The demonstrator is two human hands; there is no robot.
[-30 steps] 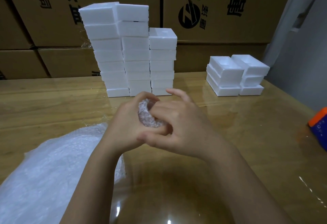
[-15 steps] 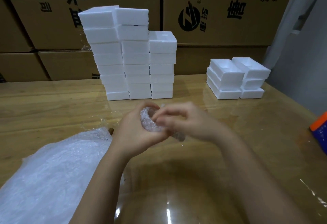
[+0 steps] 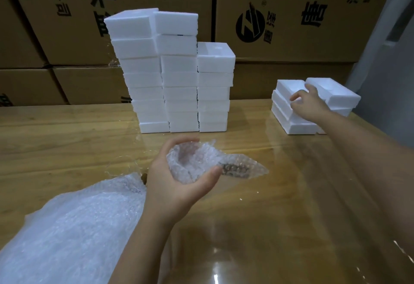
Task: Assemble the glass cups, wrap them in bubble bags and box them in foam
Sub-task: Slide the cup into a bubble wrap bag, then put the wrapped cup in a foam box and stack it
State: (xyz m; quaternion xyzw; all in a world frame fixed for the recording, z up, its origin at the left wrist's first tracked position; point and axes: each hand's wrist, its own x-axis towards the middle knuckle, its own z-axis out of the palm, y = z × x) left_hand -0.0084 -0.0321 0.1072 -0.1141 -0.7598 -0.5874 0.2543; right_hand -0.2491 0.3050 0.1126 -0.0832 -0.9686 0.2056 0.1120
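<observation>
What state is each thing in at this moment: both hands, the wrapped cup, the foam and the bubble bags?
left hand: grips the wrapped cup.
wrapped cup: inside a bubble bag, loose bag end trailing right.
right hand: fingers spread over the open foam trays; contact unclear.
open foam trays: hollows up, two low piles.
closed foam boxes: three tall stacks, leftmost leaning.
bubble bags: loose heap on the table.

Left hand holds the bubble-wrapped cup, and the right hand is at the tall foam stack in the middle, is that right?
Not quite. The left hand holds the bubble-wrapped cup, but the head view shows the right hand at the low stack of open foam trays on the right, not the tall one.
</observation>
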